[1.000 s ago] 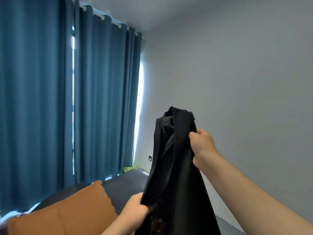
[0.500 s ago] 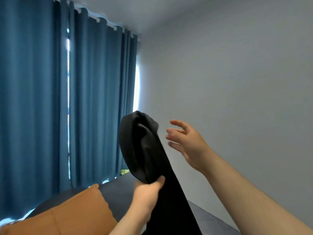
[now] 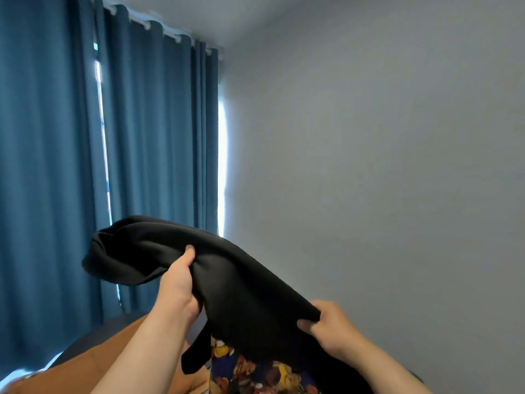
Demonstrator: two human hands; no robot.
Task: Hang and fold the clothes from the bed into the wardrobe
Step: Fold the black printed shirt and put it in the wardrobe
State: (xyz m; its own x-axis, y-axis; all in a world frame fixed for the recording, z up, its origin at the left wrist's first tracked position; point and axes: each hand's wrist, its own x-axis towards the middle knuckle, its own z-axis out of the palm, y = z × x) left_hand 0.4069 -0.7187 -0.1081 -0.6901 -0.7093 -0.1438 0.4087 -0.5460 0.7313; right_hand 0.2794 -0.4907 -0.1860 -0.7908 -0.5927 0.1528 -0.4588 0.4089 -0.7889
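Black garment (image 3: 235, 280) held in the air above the bed (image 3: 85, 341) by 2 hands.
The plain, creased cloth spans from the left hand (image 3: 179, 285), clamped on a fold near its bunched end, to the right hand (image 3: 332, 328), pinching its lower edge. Multicoloured printed fabric (image 3: 255, 371) shows beneath. Behind: orange pillow (image 3: 99, 362), blue curtains (image 3: 147, 137), grey wall (image 3: 369, 166).

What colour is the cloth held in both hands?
The fabric garment is plain black, best in the head view.

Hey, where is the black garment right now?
Head view, lower centre: the black garment is held in the air, left hand gripping its middle, right hand pinching its right edge, blue curtains behind.
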